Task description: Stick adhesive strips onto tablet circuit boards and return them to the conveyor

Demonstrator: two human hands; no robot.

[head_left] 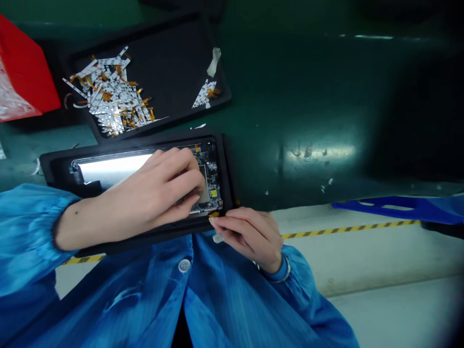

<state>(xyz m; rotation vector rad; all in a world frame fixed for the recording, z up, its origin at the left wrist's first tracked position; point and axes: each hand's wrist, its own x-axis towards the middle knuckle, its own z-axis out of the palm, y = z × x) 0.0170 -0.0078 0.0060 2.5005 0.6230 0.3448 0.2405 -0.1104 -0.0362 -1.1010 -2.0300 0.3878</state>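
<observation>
Probably to steady the circuit board (213, 180), the left hand (157, 191) curls half-closed over it while the right hand (252, 234) bunches by the tray (226, 176) corner, both grips unclear.

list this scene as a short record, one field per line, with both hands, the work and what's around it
work: opened device with a circuit board, in the near black tray
left hand grip: curled over the device; anything held is hidden
right hand grip: at the device's near right corner, small whitish piece just below it
far black tray: pile of white strips at left, smaller bunch at right
far left: red container
surface: green table
</observation>
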